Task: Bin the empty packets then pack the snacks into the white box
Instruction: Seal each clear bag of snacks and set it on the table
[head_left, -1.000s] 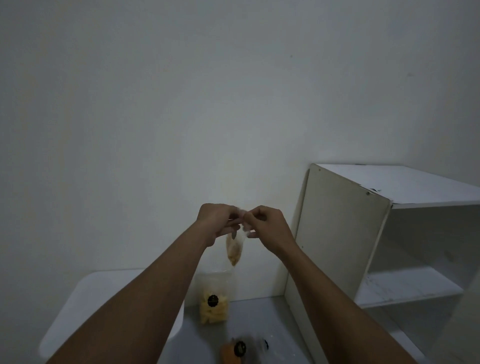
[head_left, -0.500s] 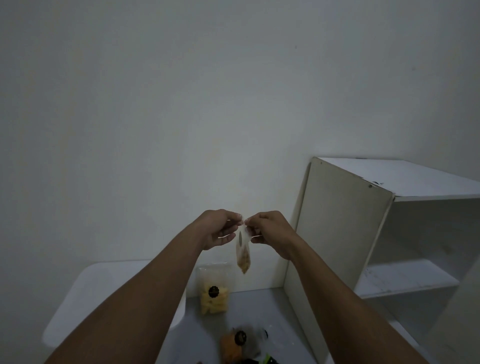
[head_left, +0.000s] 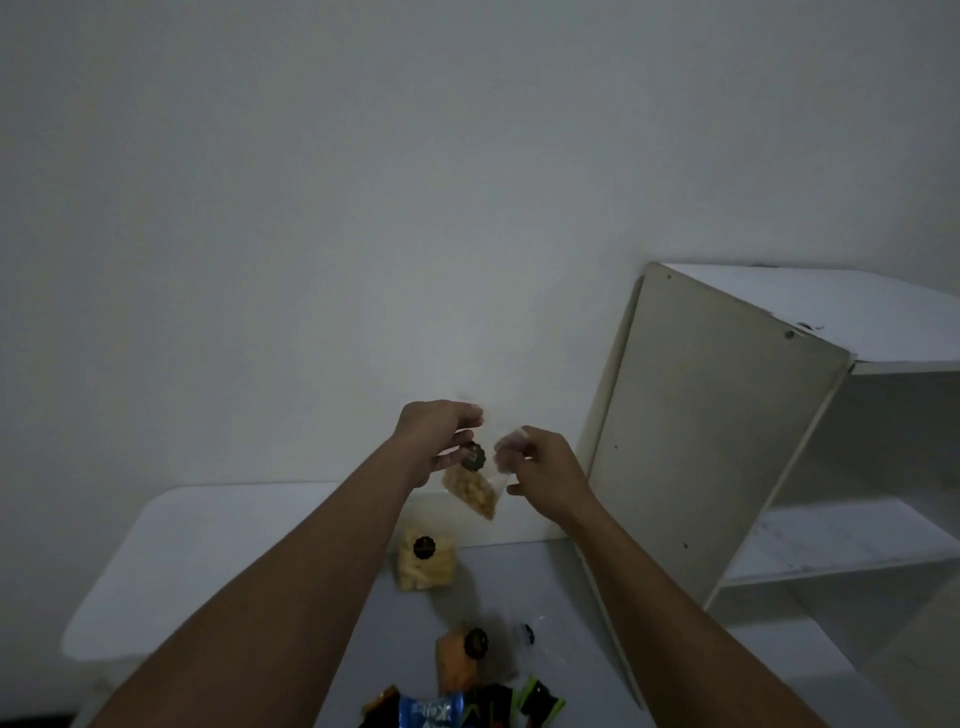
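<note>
While both hands were raised before the wall, the left hand (head_left: 439, 441) pinched a clear snack packet (head_left: 472, 491) by its black sticker; the right hand (head_left: 545, 475) pinched its blurred top edge, so it hung tilted between them; below the hands lay a yellow packet (head_left: 426, 564) and an orange packet (head_left: 454, 662); a white shelf unit (head_left: 717, 441) stood just right of the right hand.

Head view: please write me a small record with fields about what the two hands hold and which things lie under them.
left hand: grips clear packet near its black sticker
right hand: pinches the packet's clear top, blurred
packet content: yellow pieces, not empty
below: yellow packet by the wall, orange packet, blue wrapper
right side: white shelf unit
</note>
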